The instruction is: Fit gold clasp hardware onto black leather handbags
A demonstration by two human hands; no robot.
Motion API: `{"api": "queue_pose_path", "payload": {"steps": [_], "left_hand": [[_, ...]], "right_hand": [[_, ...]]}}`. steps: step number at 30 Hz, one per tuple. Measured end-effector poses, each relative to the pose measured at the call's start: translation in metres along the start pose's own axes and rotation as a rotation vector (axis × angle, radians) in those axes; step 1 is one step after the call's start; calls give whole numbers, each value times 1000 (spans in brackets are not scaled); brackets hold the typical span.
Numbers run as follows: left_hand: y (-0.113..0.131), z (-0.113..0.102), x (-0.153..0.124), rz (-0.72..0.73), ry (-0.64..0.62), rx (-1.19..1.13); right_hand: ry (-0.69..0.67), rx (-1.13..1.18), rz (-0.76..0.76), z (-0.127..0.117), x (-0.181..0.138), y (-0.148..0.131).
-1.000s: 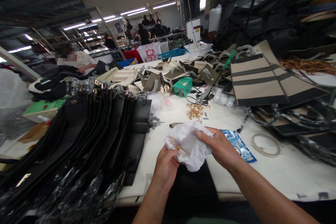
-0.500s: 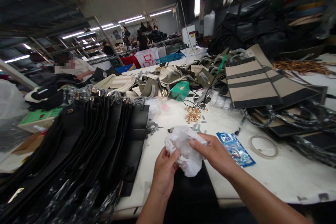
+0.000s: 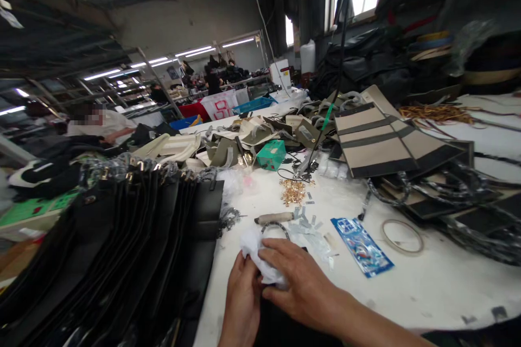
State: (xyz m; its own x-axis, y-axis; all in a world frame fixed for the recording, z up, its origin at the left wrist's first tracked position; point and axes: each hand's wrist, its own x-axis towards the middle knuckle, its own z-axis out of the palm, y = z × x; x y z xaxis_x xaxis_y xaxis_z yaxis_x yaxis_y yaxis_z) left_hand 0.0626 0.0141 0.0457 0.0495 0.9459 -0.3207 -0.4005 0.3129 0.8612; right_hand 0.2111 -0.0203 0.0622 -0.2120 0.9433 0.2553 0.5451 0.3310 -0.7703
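White table (image 3: pixel 427 282), near edge: I am clutching a crumpled wad (image 3: pixel 251 246) with left hand (image 3: pixel 243 303) and right hand (image 3: pixel 299 287), fingers curled tight on it, wad bunched, not yet spread out.

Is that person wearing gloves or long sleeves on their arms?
No gloves. The left hand and right hand are bare, with no rings or watch that I can see. The right forearm is bare too, so no sleeve shows.
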Motion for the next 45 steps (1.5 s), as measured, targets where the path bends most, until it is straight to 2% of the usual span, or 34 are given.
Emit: {"api": "queue_pose_path", "payload": {"steps": [4,10,13,17,20,24,28,30,32,37,41,45], "left_hand": [[5,-3,-1,-12,-15,-26],[9,-3,9,58,158,-4],[9,2,13,113,185,16],[17,7,26,184,122,96],[33,0,52,266,83,310],[59,-14,122,466,65,774],[73,-13,190,823,0,1252],[74,-8,213,911,24,1474],[72,-3,229,918,49,1635],[64,-2,253,869,57,1717],[58,-10,259,859,86,1635],[50,-17,260,857,120,1512]], "right_hand": [[-28,-190,-37,3,6,4],[-87,-290,-15,8,22,2],[-83,-248,8,8,33,7],[17,-7,13,-2,59,23],[117,185,74,-12,86,43],[239,317,227,-18,126,74],[316,318,401,-14,160,101],[335,286,440,-10,173,112],[340,262,463,-7,186,122],[308,253,469,-6,219,139],[279,283,446,-3,253,142],[238,335,455,11,292,141]]}}
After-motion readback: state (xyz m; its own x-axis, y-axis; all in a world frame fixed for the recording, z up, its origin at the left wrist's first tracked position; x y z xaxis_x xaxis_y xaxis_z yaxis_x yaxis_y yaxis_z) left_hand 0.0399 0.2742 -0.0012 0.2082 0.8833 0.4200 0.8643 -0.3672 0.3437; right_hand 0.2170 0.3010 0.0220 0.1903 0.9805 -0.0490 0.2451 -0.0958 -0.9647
